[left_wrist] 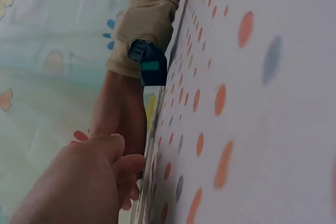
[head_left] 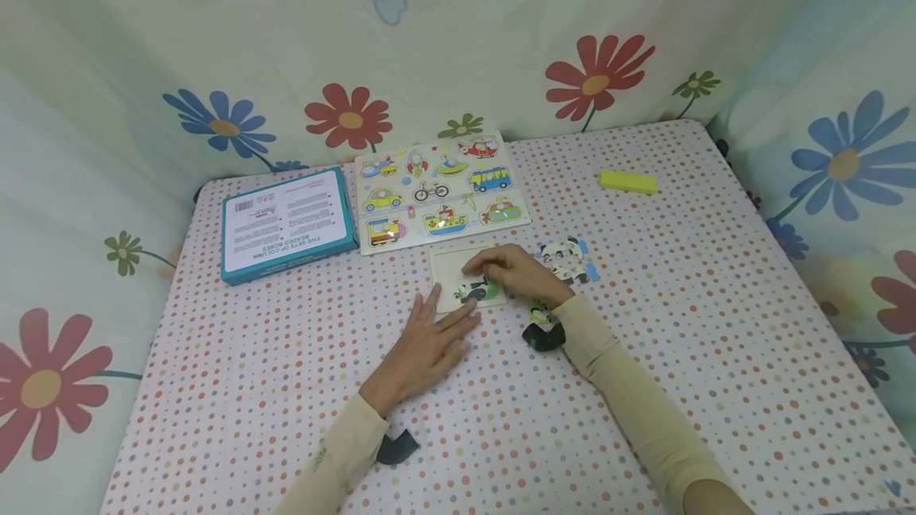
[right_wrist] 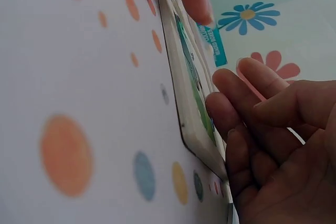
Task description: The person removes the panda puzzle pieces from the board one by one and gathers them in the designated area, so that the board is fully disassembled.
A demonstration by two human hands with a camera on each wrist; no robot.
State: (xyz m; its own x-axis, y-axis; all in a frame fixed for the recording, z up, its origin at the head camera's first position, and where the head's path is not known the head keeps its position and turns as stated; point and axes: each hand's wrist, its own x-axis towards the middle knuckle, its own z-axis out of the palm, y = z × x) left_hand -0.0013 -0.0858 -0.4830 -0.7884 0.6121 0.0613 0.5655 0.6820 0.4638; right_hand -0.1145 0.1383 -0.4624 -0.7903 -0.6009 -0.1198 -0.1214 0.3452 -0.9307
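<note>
A small pale puzzle board (head_left: 445, 267) lies flat on the table, with green, black and white panda pieces (head_left: 472, 291) in its lower part. My left hand (head_left: 428, 344) has its fingers spread, the tips at the board's near left edge. Over the board's right side bends my right hand (head_left: 521, 272); its fingertips (right_wrist: 220, 111) touch the green picture area. No loose piece shows between the right thumb and fingers. To the right of the board lie several panda pieces (head_left: 565, 259), partly joined or close together. A small green and black piece (head_left: 540, 311) sits beside the right wrist.
Behind the board is a vehicle puzzle (head_left: 444, 193) in a tray. A teal and white box (head_left: 289, 225) stands to its left. At the back right lies a yellow block (head_left: 627, 181). A flowered curtain (head_left: 458, 38) surrounds the dotted tablecloth (head_left: 286, 356).
</note>
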